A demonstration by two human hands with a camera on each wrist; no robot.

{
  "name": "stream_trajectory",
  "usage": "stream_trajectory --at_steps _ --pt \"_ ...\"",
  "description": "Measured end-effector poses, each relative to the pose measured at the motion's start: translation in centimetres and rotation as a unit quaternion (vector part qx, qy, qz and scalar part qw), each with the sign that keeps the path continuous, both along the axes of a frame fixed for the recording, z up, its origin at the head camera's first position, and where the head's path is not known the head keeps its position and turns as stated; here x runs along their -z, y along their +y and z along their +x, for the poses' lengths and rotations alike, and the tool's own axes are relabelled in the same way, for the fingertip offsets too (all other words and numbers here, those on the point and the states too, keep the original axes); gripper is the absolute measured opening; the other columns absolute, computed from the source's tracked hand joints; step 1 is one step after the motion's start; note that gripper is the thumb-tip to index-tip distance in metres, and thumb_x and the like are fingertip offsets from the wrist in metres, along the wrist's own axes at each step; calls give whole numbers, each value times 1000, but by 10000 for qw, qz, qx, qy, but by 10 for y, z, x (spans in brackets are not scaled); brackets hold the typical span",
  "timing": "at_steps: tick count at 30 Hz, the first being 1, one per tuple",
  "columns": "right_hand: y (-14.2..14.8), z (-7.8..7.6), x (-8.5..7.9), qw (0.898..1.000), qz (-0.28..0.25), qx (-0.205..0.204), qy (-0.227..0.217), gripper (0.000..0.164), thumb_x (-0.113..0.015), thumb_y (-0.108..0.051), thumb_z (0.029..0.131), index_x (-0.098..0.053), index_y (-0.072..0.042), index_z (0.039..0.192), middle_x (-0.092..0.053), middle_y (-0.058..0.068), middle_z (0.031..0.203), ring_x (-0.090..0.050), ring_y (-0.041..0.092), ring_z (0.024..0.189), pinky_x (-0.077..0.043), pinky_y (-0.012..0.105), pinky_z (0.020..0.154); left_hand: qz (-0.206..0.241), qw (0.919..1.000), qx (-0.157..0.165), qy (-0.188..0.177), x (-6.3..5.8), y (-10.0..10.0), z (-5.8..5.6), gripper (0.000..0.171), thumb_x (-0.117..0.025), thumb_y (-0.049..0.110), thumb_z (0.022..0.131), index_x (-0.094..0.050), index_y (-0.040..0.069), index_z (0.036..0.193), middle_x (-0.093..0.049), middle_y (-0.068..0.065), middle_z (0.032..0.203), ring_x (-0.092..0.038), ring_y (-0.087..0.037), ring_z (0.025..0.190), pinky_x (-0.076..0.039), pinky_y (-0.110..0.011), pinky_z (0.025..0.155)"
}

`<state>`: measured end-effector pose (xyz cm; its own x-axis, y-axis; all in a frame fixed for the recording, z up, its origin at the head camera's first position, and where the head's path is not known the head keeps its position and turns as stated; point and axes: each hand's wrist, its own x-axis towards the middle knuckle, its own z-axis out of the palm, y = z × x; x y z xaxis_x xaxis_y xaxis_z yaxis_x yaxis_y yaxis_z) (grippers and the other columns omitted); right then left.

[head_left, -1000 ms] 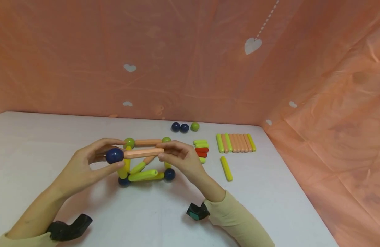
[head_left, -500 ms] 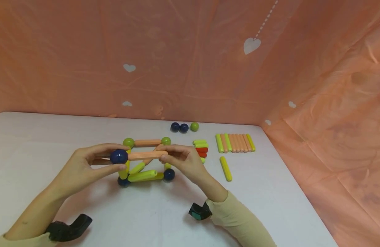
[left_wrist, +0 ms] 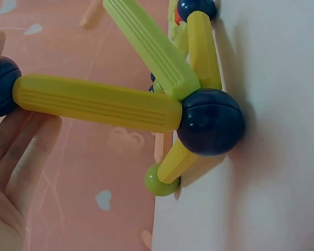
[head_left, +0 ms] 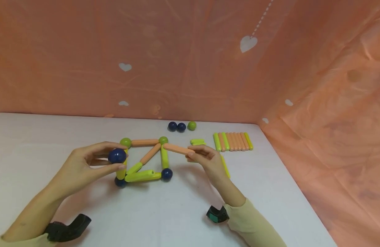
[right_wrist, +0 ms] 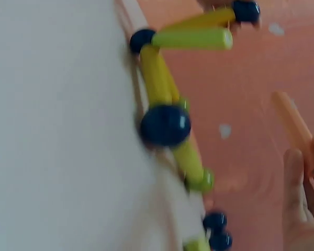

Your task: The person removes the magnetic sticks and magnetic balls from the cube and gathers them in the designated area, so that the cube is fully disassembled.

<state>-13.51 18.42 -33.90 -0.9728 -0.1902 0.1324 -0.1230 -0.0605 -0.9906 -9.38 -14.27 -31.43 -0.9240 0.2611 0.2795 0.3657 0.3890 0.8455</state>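
My left hand (head_left: 75, 171) grips a dark blue ball (head_left: 117, 156) between thumb and fingers. In the left wrist view that ball caps a yellow stick (left_wrist: 97, 103), whose other end joins a blue ball (left_wrist: 212, 123) on the table. A light green stick (left_wrist: 152, 47) slants up from this lower ball. My right hand (head_left: 213, 166) pinches one end of a peach stick (head_left: 177, 149), held in the air with its far end free in the right wrist view. Behind lies a flat frame of sticks, with a green ball (head_left: 125, 142) and a blue ball (head_left: 166, 174) at corners.
Two loose blue balls (head_left: 177, 127) and a green ball (head_left: 192, 125) lie at the table's back. A row of peach, green and yellow sticks (head_left: 233, 141) is laid at the right. One yellow stick (head_left: 225, 167) lies partly behind my right hand, near short green sticks (head_left: 197, 141).
The peach stick has come away from the blue ball; my right hand has carried it to the right. My left hand still holds the ball in nearly the same place.
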Motion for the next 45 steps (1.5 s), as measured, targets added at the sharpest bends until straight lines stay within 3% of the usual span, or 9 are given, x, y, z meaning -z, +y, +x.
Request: stream_trajectory --at_steps 4,11,18,23,27,31,36,39,45 --pt "27 2 6 9961 235 789 -304 31 -62 1 90 -57 17 116 -70 -3 93 -68 10 83 -56 32 84 -23 9999 -72 -103 0 -1 0 39 -77 17 82 -65 14 118 -68 15 104 -69 -5 87 -56 -20 71" --pt "64 6 13 9740 536 1988 -940 29 -66 -5 89 -61 9 114 -71 -3 82 -68 10 79 -56 30 84 -121 9999 -44 96 3 -2 -3 40 -78 14 81 -65 12 118 -66 16 105 -66 -2 89 -55 -17 73" --pt "92 15 16 9525 543 2697 -1304 32 -66 -10 90 -59 8 116 -68 -4 87 -68 11 82 -55 25 84 -116 9999 -16 94 4 -1 -4 40 -78 13 81 -65 12 118 -67 16 104 -67 -3 86 -54 -17 71" --pt "105 19 19 9389 315 3094 -1478 19 -67 -7 88 -64 4 103 -65 -5 79 -66 8 74 -56 23 78 -98 9998 2 193 3 0 -4 39 -78 12 80 -65 13 117 -67 15 104 -65 -1 89 -53 -16 73" --pt "112 21 20 9319 390 3149 -1757 10 -65 -6 88 -62 1 95 -62 -2 83 -64 8 73 -55 21 74 -93 9998 9 183 5 -1 -5 40 -78 11 80 -65 14 118 -67 16 105 -64 0 90 -53 -15 74" --pt "115 24 22 9290 964 2922 -2057 16 -63 -9 89 -58 2 99 -63 -2 86 -63 5 72 -53 18 71 -76 9999 -4 89 7 -2 -5 40 -77 12 81 -65 15 119 -67 17 107 -65 -2 89 -53 -16 73" --pt "116 25 23 9230 2177 2580 -1847 25 -64 -13 89 -59 5 105 -67 -2 81 -64 5 69 -52 18 66 -116 9999 -96 -26 8 -4 -4 41 -78 15 81 -65 17 120 -65 18 108 -65 -3 88 -53 -17 72" --pt "115 24 23 9133 2728 2474 -1739 27 -67 -17 88 -61 3 103 -65 -2 78 -59 7 67 -50 19 62 -123 9999 -101 15 8 -4 -4 41 -78 14 81 -65 16 120 -65 18 108 -65 -2 88 -53 -17 73" --pt "110 24 20 9032 3146 2408 -1650 25 -67 -20 88 -65 0 102 -64 0 82 -51 12 74 -44 22 59 -88 9999 -31 100 7 -3 -4 40 -77 13 81 -65 14 119 -65 17 109 -65 -2 89 -52 -16 73"
